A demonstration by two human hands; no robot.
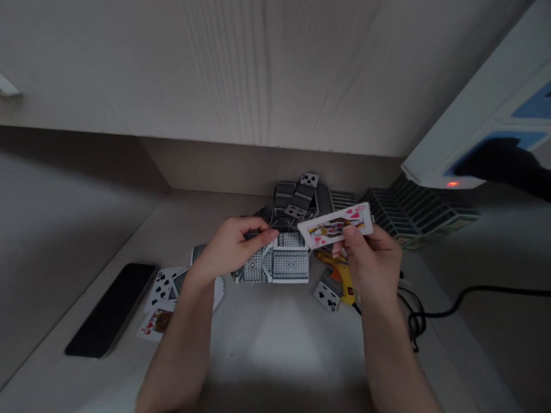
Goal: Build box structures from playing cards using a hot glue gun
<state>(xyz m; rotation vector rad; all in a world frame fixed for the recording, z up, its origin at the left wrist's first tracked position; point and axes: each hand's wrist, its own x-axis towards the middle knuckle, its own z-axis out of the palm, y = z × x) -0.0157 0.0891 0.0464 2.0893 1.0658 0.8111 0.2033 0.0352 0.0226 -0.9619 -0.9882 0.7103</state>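
My right hand (372, 255) pinches a heart face card (336, 225) by its right part, with the thumb across its printed side. The card is held tilted above the right end of a block built from playing cards (290, 264), whose patterned grey backs face me. At the block's upper left, my left hand (241, 244) has its thumb and fingers closed on the edge. Right of the block lies a yellow glue gun (344, 278), partly hidden behind my right hand. A six of clubs (327, 295) rests beside it.
A black phone (111, 310) and loose playing cards (159, 318) lie on the left. Behind stand folded card pieces (297, 198) and a ridged card structure (417, 212). A black cable (465, 292) runs right. A white device (473, 126) with a red light overhangs the right.
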